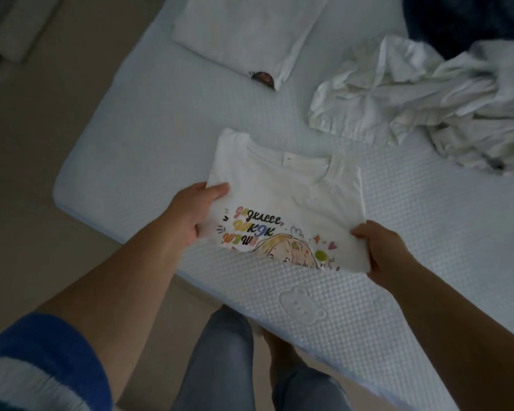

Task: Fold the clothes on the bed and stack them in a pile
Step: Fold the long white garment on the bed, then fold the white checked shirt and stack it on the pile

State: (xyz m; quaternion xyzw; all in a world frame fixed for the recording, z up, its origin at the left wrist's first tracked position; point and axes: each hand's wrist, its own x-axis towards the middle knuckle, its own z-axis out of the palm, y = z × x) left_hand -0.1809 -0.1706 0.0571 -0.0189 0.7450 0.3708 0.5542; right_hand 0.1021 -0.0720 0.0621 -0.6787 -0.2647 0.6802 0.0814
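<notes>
— What's she got there?

— A white printed T-shirt, lying near the near edge of the bed, collar toward the far side. It's already narrowed, sleeves tucked in. Her left hand pinches the left edge, thumb on top and fingers curled underneath; her right hand grips the near right corner the same way.

— Awkward to handle?

— I'd say not. It looks thin, soft and light, so it will flop wherever it isn't supported. Holding both side edges near the hem, as she does, seems the right place: the cloth stays taut between the hands and should fold over toward the collar without bunching.

— And where does it go?

— Probably onto the folded white garment at the far left. The crumpled heap of white clothes on the far right looks unfolded.
</notes>
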